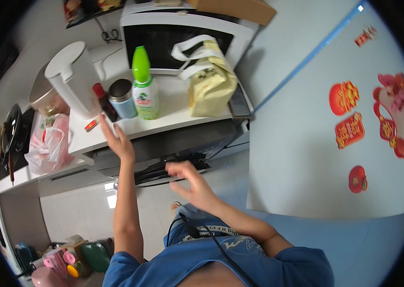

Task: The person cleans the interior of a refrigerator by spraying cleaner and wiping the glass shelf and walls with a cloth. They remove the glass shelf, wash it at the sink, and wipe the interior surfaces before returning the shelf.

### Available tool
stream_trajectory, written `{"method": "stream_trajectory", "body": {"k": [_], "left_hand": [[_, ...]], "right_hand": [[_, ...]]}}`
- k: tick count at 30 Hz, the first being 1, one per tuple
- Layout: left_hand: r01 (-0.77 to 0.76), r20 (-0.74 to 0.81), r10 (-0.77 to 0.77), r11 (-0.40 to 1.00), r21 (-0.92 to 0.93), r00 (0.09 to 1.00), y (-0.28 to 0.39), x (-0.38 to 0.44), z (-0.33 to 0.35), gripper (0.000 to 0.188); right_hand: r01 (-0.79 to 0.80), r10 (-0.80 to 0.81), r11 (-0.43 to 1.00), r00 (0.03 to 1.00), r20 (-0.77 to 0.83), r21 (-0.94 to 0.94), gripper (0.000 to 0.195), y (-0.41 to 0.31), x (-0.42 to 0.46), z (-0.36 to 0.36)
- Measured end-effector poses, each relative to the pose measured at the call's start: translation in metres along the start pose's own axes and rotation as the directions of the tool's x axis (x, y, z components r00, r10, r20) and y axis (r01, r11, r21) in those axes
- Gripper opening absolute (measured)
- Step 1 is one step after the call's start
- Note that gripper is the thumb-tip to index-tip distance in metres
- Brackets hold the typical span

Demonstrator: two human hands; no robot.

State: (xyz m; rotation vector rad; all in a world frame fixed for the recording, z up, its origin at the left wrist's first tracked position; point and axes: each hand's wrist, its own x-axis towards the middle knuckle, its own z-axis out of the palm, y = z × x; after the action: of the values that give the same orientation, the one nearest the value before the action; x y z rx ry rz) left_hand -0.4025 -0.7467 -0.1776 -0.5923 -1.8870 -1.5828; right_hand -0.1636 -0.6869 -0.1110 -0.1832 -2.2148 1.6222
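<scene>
My left hand [117,141] is at the front edge of a white counter [80,138], its fingers stretched out and its thumb apart. Its fingertips are beside a small red-and-yellow packet [92,124]; I cannot tell whether they touch it. Just behind stand a dark bottle with a red cap [105,102], a light blue jar with a dark lid [122,100] and a white bottle with a green cap [145,97]. Lower down, in front of my body, my right hand [191,183] hangs in the air with fingers spread, holding nothing.
A white kettle [76,82], a microwave [180,43], a pale yellow bag [211,89] and a phone [240,100] are on the counter. Left of them are a plastic bag [53,143] and a frying pan [11,125]. At right stands a refrigerator [295,150] with red decorations.
</scene>
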Motion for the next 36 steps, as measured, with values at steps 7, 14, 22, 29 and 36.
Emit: {"method": "stream_trajectory", "body": {"k": [7,14,22,29,36], "left_hand": [[-0.152,-0.084,0.127,0.872,-0.466,0.988,0.170,-0.081,-0.008,0.032],[-0.412,-0.134,0.725,0.220,-0.884,0.675,0.348,-0.171,-0.024,0.021],[-0.419,-0.115,0.916,0.062,-0.906,0.385,0.482,-0.283,0.045,0.030],[-0.250,0.314,0.713,0.566,-0.785,0.627,0.529,-0.346,0.107,0.038],[0.002,0.561,0.425,0.796,-0.606,0.710,0.537,-0.360,0.162,0.033]], "right_hand": [[0.086,-0.095,0.995,0.879,0.467,0.041,0.030,-0.103,-0.106,-0.116],[0.357,-0.489,0.871,0.697,0.525,0.338,0.028,-0.151,-0.210,-0.236],[0.352,-0.371,0.922,0.922,0.108,0.163,0.025,-0.130,-0.320,-0.389],[0.156,-0.027,0.936,0.925,-0.378,0.314,0.021,-0.078,-0.329,-0.514],[0.088,0.129,0.868,0.910,-0.394,0.488,0.028,-0.021,-0.226,-0.610]]}}
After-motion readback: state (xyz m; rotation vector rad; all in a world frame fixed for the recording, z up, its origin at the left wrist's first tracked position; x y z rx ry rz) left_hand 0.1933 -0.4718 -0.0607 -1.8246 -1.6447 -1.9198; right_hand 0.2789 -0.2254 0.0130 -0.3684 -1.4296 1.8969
